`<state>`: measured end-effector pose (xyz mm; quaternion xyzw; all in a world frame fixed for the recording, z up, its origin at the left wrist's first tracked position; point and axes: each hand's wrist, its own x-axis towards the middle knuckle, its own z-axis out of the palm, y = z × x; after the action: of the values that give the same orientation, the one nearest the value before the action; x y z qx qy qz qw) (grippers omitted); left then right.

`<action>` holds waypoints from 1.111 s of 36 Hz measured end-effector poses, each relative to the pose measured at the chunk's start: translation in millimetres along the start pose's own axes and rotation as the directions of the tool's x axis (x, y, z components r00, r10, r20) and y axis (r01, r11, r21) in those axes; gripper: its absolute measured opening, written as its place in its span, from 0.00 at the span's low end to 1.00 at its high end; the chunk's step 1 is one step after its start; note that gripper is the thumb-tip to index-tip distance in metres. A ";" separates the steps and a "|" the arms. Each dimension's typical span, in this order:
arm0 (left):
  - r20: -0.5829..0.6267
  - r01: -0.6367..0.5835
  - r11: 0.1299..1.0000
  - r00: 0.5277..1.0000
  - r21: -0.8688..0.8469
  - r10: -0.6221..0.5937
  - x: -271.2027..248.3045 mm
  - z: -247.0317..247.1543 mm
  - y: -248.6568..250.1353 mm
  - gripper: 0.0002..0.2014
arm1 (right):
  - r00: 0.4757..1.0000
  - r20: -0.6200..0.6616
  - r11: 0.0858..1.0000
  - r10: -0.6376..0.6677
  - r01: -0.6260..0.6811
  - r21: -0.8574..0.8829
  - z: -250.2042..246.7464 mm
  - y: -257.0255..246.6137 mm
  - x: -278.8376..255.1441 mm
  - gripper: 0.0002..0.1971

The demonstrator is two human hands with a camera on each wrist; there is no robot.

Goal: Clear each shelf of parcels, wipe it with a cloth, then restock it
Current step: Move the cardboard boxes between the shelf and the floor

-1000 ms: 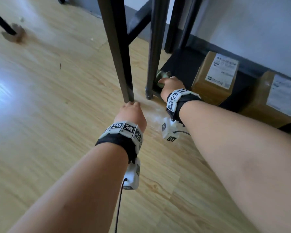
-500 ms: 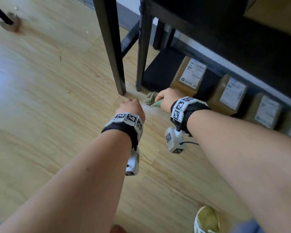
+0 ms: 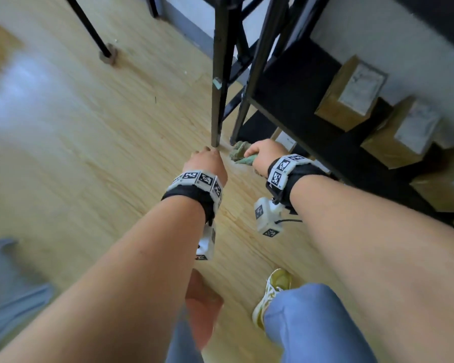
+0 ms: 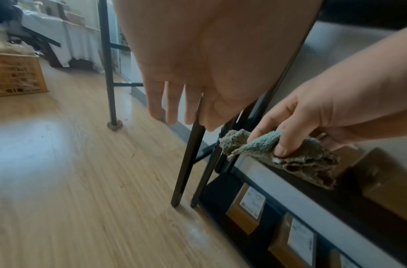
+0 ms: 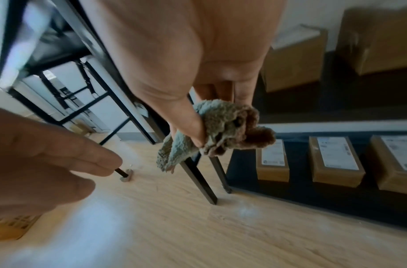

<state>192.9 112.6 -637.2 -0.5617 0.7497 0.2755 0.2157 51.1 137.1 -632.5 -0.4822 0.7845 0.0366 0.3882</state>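
Note:
My right hand (image 3: 263,156) pinches a crumpled green-brown cloth (image 3: 240,152) in the air in front of the black shelf unit (image 3: 294,93). The cloth (image 5: 223,134) hangs from thumb and fingers; it also shows in the left wrist view as the cloth (image 4: 287,154). My left hand (image 3: 206,163) hangs beside it with straight, relaxed fingers (image 4: 172,107) and holds nothing. Brown parcels with white labels (image 3: 351,93) stand on an upper shelf. More parcels (image 5: 272,160) sit in a row on the bottom shelf (image 5: 241,163).
Two black shelf legs (image 3: 216,100) stand on the wooden floor (image 3: 89,153) just ahead of my hands. Another thin leg (image 3: 89,27) stands at far left. A wicker crate (image 4: 14,74) sits further away. My knee and a yellow shoe (image 3: 273,292) are below.
My right hand has drawn the cloth back from the bottom shelf and lifted it. Both hands have risen from the floor, and my view has risen too, bringing a higher shelf into sight.

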 end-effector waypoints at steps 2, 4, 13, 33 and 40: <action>-0.009 0.005 1.000 1.000 -0.015 -0.006 -19.7 -28.8 1.2 0.28 | 1.000 0.000 1.000 -0.022 0.022 -0.017 -24.6 -19.5 -20.1 0.24; -0.017 0.007 1.000 1.000 -0.022 -0.007 -36.6 -54.3 2.0 0.27 | 1.000 0.010 1.000 -0.023 0.023 -0.003 -47.1 -38.0 -37.3 0.22; -0.068 -0.057 0.998 0.996 -0.010 0.056 -82.6 -160.0 -18.5 0.24 | 0.992 -0.129 1.000 -0.005 0.007 0.014 -122.8 -109.1 -96.7 0.20; -0.178 -0.249 0.942 0.940 0.227 0.292 -40.5 -333.4 -41.3 0.22 | 0.856 -0.503 0.972 0.117 0.005 0.233 -222.2 -222.8 -56.7 0.19; -0.189 -0.242 0.940 0.938 0.241 0.290 -11.7 -351.1 -26.4 0.21 | 0.939 -0.327 0.990 0.108 -0.071 0.125 -239.0 -226.5 -17.1 0.25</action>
<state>216.6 -114.8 -369.2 -0.4554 0.8636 0.1556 0.1503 95.8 -74.2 -383.4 -0.4229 0.8607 -0.0713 0.2744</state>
